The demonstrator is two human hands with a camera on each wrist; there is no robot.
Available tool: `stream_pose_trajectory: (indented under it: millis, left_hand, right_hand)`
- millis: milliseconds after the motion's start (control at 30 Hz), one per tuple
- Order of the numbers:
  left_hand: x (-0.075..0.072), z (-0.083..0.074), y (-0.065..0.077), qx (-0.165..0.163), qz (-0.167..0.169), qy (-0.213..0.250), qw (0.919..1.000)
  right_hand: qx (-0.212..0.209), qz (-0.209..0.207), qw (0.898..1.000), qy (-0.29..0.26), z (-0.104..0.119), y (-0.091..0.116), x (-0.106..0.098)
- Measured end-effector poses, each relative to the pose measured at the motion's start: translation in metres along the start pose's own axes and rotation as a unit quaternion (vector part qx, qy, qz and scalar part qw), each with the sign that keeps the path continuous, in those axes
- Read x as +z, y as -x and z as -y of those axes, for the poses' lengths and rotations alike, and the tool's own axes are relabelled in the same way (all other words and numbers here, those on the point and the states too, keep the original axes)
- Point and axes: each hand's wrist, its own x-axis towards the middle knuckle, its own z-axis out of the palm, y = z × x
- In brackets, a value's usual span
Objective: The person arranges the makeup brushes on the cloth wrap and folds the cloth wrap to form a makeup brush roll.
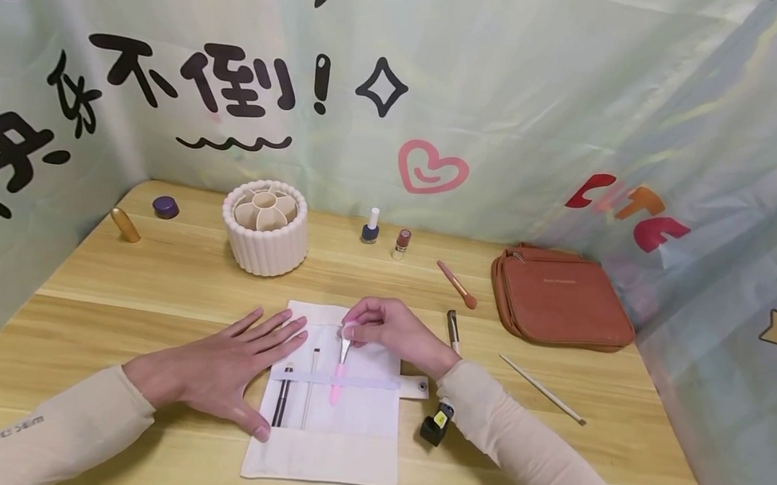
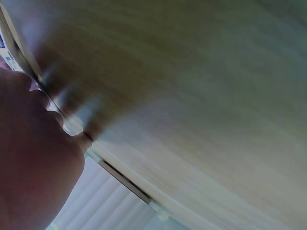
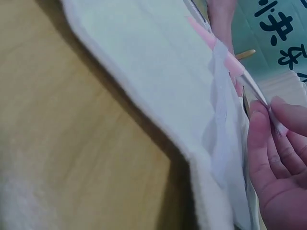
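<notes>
A white fabric brush roll point(image 1: 371, 419) lies unfolded on the table, with a pale elastic band point(image 1: 382, 381) across it. My right hand point(image 1: 397, 335) pinches a pink-handled makeup brush point(image 1: 335, 393) between thumb and fingers near its bristle end. The brush's pink handle passes under the band, as the right wrist view also shows. My left hand point(image 1: 230, 366) is spread flat over the roll's left side, fingers straight. Under the band to the left of the pink brush are a black-handled brush point(image 1: 282, 401) and a thin pale brush point(image 1: 309, 391).
To the right lie a pink brush point(image 1: 456, 283), a dark-tipped brush point(image 1: 453, 328), a thin pale stick point(image 1: 541, 389) and a brown case point(image 1: 565, 297). Behind stand a round white organizer point(image 1: 266, 248), nail polish point(image 1: 370, 231), a lipstick point(image 1: 401, 244), a gold tube point(image 1: 125, 226) and a purple jar point(image 1: 165, 207).
</notes>
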Motion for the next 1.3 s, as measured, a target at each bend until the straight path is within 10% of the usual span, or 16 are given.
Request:
stream_pose_trajectory:
  millis: [633,933,1300]
  left_hand:
    - [0.001,0.0,0.0,0.001,-0.004,-0.012,0.9999]
    - [0.001,0.0,0.0,0.001,-0.003,-0.015,0.9999]
    - [0.0,0.0,-0.001,0.0,0.0,-0.016,0.9999]
  right_hand:
    - [-0.06,0.075,0.988,0.122,0.004,0.018,0.017]
    - [-0.117,0.009,0.967,0.226,0.001,0.017,0.013]
    - [-0.123,0.087,0.954,0.259,-0.001,0.02,0.014]
